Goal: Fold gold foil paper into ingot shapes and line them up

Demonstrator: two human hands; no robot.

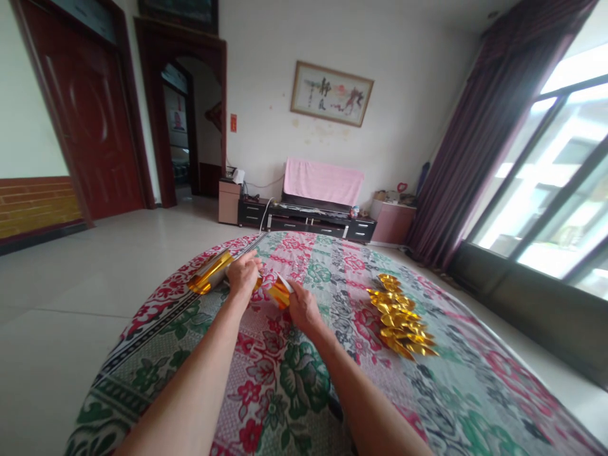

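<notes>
My right hand (304, 308) pinches a sheet of gold foil paper (279, 294) whose white back shows along its upper edge. A short gap separates it from my left hand (244, 276), which is closed with a small bit of gold foil (258, 284) showing below its fingers. The left fingertips are partly hidden. Just left of that hand lies a curled stack of gold foil sheets (211, 273) on the table. Over to the right, several folded gold foil pieces (401, 316) sit nested in a row.
A patterned red, green and grey cloth (304, 373) covers the rounded table. Beyond it stand a low black cabinet (289, 226) and a pink cloth (323, 182) draped over something upright. A purple curtain (475, 139) and windows are on the right; a red door (92, 120) is on the left.
</notes>
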